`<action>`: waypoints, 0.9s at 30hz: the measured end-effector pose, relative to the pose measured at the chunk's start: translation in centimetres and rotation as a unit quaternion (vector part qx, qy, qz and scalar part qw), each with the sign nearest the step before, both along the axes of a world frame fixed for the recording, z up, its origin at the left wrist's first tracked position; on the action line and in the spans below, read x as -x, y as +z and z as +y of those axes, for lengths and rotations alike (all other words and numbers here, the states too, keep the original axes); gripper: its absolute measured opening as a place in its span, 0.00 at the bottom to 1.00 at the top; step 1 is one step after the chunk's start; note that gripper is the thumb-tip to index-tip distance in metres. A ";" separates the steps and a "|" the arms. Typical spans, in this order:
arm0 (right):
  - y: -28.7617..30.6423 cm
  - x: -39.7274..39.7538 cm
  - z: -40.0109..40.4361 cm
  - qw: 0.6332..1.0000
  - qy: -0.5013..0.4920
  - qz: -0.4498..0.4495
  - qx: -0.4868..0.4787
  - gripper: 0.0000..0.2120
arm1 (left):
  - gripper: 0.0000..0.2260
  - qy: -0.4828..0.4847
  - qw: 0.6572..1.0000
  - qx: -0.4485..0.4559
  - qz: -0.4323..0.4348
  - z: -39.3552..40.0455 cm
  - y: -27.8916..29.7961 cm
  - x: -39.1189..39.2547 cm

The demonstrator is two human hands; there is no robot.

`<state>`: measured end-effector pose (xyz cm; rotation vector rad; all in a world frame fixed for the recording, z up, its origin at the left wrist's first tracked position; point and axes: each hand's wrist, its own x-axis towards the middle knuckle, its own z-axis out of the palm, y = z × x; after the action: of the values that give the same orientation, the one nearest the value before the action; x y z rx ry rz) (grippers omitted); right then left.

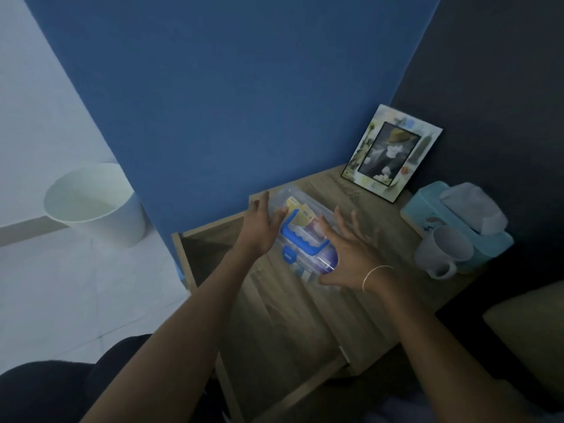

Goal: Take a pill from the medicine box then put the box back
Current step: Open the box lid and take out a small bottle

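Both hands are flanking the box [305,236] on the table [305,315]: the left hand [262,227] is lying open along its left side, fingers spread, and the right hand [351,257] is cupping its near right end, thumb under the corner. Whether either is gripping is unclear. The box is sitting between the palms, lid on, blue handle [300,239] up. Dim light is blurring its contents; no pill is discernible.
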<state>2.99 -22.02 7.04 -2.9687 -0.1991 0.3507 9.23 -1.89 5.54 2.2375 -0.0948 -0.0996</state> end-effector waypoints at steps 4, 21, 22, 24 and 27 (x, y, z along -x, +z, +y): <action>-1.5 2.6 1.4 0.987 -0.070 -0.139 -0.037 0.47 | 0.25 -0.074 0.969 -0.178 -0.155 0.3 -0.4 2.1; -4.2 0.1 1.7 0.955 -0.115 -0.220 -0.161 0.27 | 0.26 -0.171 0.935 -0.253 -0.179 0.1 -2.3 0.8; -4.1 -0.5 1.7 0.955 -0.111 -0.218 -0.170 0.27 | 0.26 -0.168 0.935 -0.254 -0.180 0.2 -2.4 0.4; -4.0 -1.7 1.4 0.953 -0.104 -0.216 -0.186 0.27 | 0.25 -0.158 0.938 -0.251 -0.177 0.0 -2.3 -0.4; -4.0 -2.8 0.9 0.951 -0.096 -0.220 -0.195 0.27 | 0.25 -0.154 0.938 -0.256 -0.173 -0.2 -2.2 -1.0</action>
<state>5.83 -21.12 3.01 -2.5953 -0.0179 -0.3417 10.26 -2.10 3.37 2.7230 -0.6824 0.1174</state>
